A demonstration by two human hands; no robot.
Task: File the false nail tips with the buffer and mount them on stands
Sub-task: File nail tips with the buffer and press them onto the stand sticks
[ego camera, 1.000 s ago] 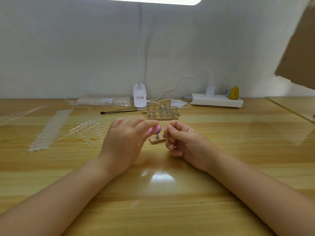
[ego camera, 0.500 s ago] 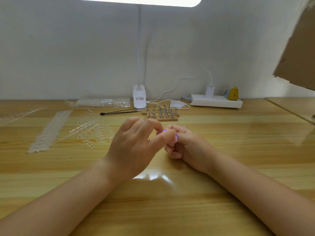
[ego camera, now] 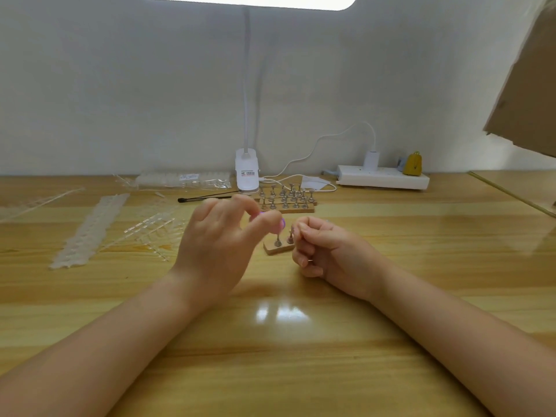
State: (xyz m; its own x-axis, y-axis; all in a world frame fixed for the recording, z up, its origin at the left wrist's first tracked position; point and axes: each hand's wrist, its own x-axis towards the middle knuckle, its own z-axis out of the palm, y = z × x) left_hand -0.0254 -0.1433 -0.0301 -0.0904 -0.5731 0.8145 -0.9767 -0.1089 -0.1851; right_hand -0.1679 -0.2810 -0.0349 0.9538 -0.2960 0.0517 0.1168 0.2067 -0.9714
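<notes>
My left hand (ego camera: 221,239) pinches a small purple buffer (ego camera: 282,223) between thumb and fingers; only its tip shows. My right hand (ego camera: 326,246) is curled, its thumb and forefinger pinched together near the buffer, probably on a clear nail tip too small to make out. Just behind the two hands a small wooden stand block (ego camera: 275,248) carries two metal stands. A larger wooden board with several metal stands (ego camera: 287,200) sits farther back.
Clear strips of nail tips (ego camera: 90,227) and loose sprues (ego camera: 153,228) lie at the left. A bag of tips (ego camera: 183,179), a black brush (ego camera: 201,199), a white lamp base (ego camera: 247,175) and a power strip (ego camera: 382,177) line the back. Cardboard (ego camera: 529,94) hangs at upper right.
My left hand has drawn back to the left with the buffer, away from my right fingers, uncovering the small stand block. The right hand has barely moved.
</notes>
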